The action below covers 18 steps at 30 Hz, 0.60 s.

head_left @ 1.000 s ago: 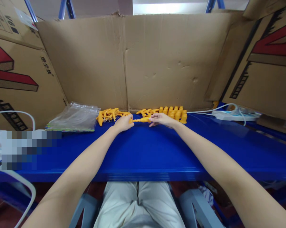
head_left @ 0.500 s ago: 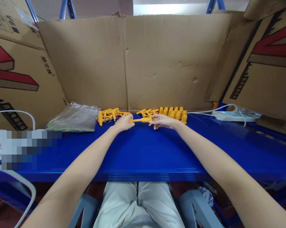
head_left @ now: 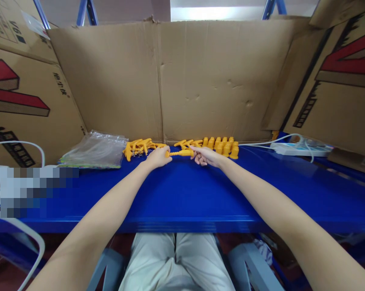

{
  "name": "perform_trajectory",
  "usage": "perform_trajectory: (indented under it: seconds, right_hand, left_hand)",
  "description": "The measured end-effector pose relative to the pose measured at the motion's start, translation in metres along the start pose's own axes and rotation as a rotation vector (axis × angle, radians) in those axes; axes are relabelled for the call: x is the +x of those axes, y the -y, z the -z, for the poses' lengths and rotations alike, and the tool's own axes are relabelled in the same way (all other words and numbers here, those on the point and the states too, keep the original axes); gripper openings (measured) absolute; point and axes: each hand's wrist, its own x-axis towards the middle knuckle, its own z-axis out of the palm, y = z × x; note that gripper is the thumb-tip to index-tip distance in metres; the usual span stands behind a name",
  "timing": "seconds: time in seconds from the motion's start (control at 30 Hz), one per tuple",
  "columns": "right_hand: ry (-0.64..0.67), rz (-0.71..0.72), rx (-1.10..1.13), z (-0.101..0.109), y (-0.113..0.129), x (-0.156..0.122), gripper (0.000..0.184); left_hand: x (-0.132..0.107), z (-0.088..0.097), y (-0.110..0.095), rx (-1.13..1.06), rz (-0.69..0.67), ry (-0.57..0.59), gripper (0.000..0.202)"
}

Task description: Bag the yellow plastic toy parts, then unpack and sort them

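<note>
Both my hands meet at the far edge of the blue table (head_left: 182, 194). My left hand (head_left: 158, 157) is closed around the thin ribbed end of a yellow plastic part (head_left: 180, 153). My right hand (head_left: 205, 155) pinches the thicker end of the same part, fingers curled under. Behind my left hand lies a heap of yellow curved pieces (head_left: 140, 146). More curved pieces (head_left: 188, 142) and a cluster of upright yellow caps (head_left: 223, 146) stand behind my right hand, against the cardboard.
A cardboard wall (head_left: 182, 76) closes the back, with printed cartons (head_left: 21, 93) on both sides. A clear plastic bag (head_left: 94, 150) lies at the left. A white power strip (head_left: 300, 148) with cables sits at the right. My knees show under the table.
My right hand's fingers have curled in and drawn slightly left along the yellow part. My left hand has stayed in place.
</note>
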Motion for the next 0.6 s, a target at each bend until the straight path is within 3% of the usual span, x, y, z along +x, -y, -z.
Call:
perform_trajectory:
  seconds: [0.3,0.5,0.6]
  right_hand:
    - [-0.089,-0.183,0.052,-0.01,0.01,-0.005,0.053]
    - [-0.042,-0.14,-0.009,-0.003,0.007,-0.005,0.065]
    - [0.021,-0.058,0.02,0.005,0.003,-0.004,0.049]
  left_hand:
    - [0.001,0.001,-0.003,0.052,0.0,-0.028,0.032]
    - [0.002,-0.001,-0.001,0.032,0.012,-0.03,0.032]
    - [0.003,-0.002,0.002,0.036,0.013,-0.041,0.033]
